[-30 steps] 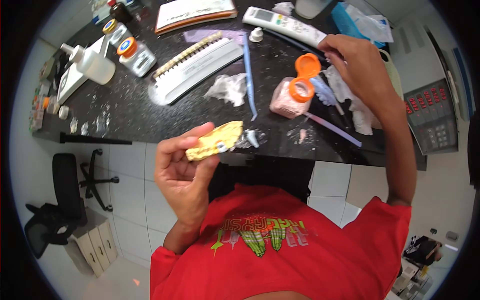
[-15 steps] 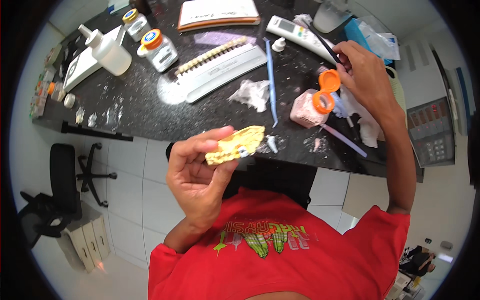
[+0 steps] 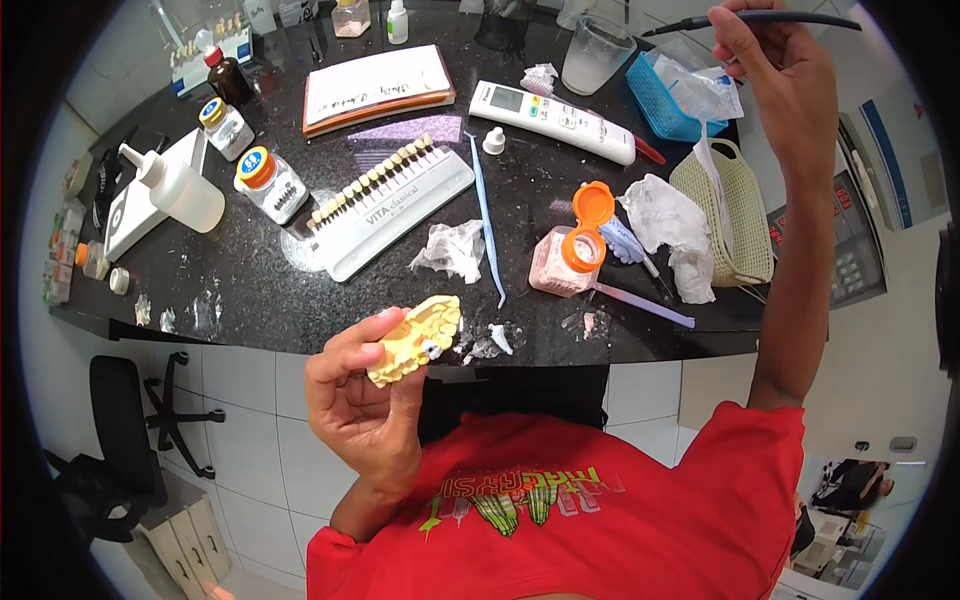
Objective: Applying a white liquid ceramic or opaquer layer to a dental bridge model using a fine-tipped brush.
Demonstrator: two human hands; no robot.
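Seen from above, a person in a red shirt [image 3: 560, 545] works at a black worktop [image 3: 250, 310]. At the centre of the frame, slightly left and low, the left hand [image 3: 365, 410] grips a yellow dental cast [image 3: 415, 340] between thumb and fingers, just in front of the worktop's near edge. A small white piece with a dark spot [image 3: 431, 350] sits on the cast's right side. In the upper right corner, the right hand [image 3: 780, 60] is raised, its fingers closed around a slender dark tool [image 3: 820, 17] whose thin tip points left. Right of centre stands a jar of pink powder [image 3: 558, 268], its orange lid [image 3: 594, 204] flipped open. Left of it lie a blue instrument [image 3: 486, 215], a crumpled tissue [image 3: 450, 252] and a tooth-shade guide [image 3: 405, 215]. A white remote control [image 3: 555, 122] lies above centre; a woven basket [image 3: 750, 215] stands at right.
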